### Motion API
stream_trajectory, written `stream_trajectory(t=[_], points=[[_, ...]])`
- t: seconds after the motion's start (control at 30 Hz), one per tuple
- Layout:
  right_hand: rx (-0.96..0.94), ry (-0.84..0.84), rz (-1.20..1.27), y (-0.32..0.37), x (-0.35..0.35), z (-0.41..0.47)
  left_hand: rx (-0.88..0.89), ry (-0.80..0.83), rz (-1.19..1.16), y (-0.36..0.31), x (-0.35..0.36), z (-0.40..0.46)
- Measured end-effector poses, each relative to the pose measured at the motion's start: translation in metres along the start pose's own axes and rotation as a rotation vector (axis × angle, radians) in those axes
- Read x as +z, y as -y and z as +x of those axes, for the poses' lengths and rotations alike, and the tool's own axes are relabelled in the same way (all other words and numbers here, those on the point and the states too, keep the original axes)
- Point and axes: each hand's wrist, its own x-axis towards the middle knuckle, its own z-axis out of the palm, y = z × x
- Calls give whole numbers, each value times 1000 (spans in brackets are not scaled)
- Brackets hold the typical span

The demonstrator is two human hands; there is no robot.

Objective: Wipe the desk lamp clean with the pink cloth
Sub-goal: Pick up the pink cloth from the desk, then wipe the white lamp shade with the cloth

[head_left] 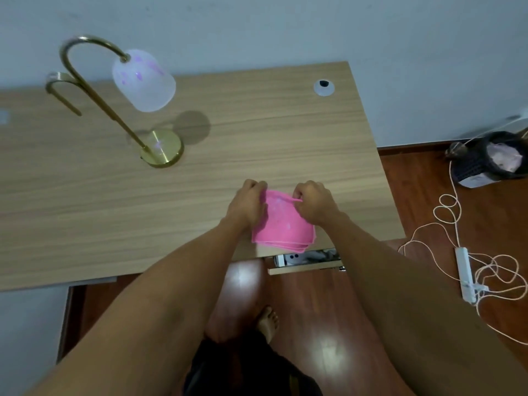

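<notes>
A pink cloth [283, 227], folded into layers, lies near the front right edge of the wooden desk [85, 201]. My left hand [248, 204] pinches its far left corner and my right hand [313, 202] pinches its far right edge, lifting a thin strip. The desk lamp [114, 110] stands at the back left: a round brass base [163, 148], a curved brass stem, and a frosted white shade [144, 81] with purple smears hanging from the hook. Both hands are well to the right of the lamp.
A white cable grommet [323, 87] sits in the desk's back right. A drawer [305, 260] is partly open under the front edge. On the floor to the right lie a power strip [465, 278] with tangled cords and a black bin [497, 160].
</notes>
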Motion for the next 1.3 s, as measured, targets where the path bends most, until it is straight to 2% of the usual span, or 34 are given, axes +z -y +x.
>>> stream_trajectory(t=[0.13,0.23,0.33,0.47,0.57,0.67,0.87,1.13,1.2,1.3], points=[[18,73,165,8,-6,-6,-47,-1,-18,-3,-8,-1],[17,131,322,9,-20,-12,-134,-8,-214,-9,-22,-5],[-8,256,431,23,-37,-14,-210,42,-463,-13,-47,-11],[-99,347,392,57,-63,-12,-176,48,-613,-14,-93,-21],[-119,297,362,88,-80,-9,-123,-13,-663,-13,-131,-26],[-102,245,461,119,-94,-7,-76,-59,-711,-13,-166,-28],[-116,166,618,185,-114,0,21,-245,-667,5,-225,-33],[67,-161,871,248,-124,20,75,-804,-336,61,-307,-40],[83,-268,913,259,-119,27,97,-871,-240,79,-322,-39],[71,-388,1003,274,-108,37,163,-872,-94,103,-336,-29]])
